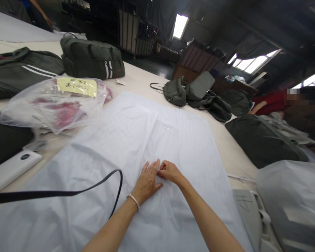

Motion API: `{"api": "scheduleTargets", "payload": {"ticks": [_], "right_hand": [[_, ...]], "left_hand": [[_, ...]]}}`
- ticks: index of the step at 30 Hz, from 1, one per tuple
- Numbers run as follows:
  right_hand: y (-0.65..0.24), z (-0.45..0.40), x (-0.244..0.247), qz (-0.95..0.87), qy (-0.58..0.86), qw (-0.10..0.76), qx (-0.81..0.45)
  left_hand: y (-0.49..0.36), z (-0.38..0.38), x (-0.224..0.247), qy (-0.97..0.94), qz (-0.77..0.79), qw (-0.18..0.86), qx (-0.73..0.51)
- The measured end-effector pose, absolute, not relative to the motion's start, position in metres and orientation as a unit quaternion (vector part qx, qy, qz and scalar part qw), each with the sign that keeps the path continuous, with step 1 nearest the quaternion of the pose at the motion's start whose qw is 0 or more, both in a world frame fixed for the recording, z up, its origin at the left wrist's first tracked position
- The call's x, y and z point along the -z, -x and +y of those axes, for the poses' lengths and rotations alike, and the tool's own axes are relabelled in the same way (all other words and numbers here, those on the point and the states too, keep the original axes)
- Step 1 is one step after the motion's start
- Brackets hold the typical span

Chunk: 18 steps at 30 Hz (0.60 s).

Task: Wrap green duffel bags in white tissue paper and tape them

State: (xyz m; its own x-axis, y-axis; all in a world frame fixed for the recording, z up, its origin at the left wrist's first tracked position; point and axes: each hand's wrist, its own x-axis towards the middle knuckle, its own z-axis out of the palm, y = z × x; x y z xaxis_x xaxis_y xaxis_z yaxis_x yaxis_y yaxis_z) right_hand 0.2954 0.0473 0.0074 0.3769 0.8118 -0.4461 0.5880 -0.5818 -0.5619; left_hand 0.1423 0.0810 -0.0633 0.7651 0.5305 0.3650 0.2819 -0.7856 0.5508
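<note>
A large sheet of thin white plastic (183,150) lies spread over the table in front of me. My left hand (147,182) rests flat on it with the fingers apart, a pale bracelet round the wrist. Just to its right, my right hand (170,171) has its thumb and index finger pinched together at the sheet, close to the left fingertips. What the pinch holds, if anything, is too small to make out. A black strap (68,193) runs over the sheet from the left edge and curves down beside my left forearm.
A clear bag with red contents (65,112) and a yellow label lies left, near a white power bank (13,171). Dark green bags (91,59) stand behind it; more bags (174,91) sit farther back. A wrapped bundle (291,196) is at right. A person in red (270,101) is beyond.
</note>
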Motion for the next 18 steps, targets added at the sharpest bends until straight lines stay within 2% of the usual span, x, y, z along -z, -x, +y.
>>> {"api": "scheduleTargets", "payload": {"ticks": [5,8,14,18], "right_hand": [[-0.296,0.054,0.0,-0.422,0.856,0.087,-0.287],[-0.3,0.05,-0.001,-0.397,0.872,0.083,-0.272],[-0.313,0.022,-0.02,-0.373,0.847,0.172,-0.338],[-0.298,-0.004,-0.023,-0.384,0.853,0.248,-0.251]], "left_hand": [[-0.142,0.08,0.062,-0.906,0.223,0.249,-0.258],[-0.141,0.081,0.063,-0.906,0.222,0.25,-0.26],[-0.142,0.085,0.066,-0.905,0.219,0.287,-0.225],[-0.144,0.081,0.063,-0.909,0.221,0.273,-0.225]]}}
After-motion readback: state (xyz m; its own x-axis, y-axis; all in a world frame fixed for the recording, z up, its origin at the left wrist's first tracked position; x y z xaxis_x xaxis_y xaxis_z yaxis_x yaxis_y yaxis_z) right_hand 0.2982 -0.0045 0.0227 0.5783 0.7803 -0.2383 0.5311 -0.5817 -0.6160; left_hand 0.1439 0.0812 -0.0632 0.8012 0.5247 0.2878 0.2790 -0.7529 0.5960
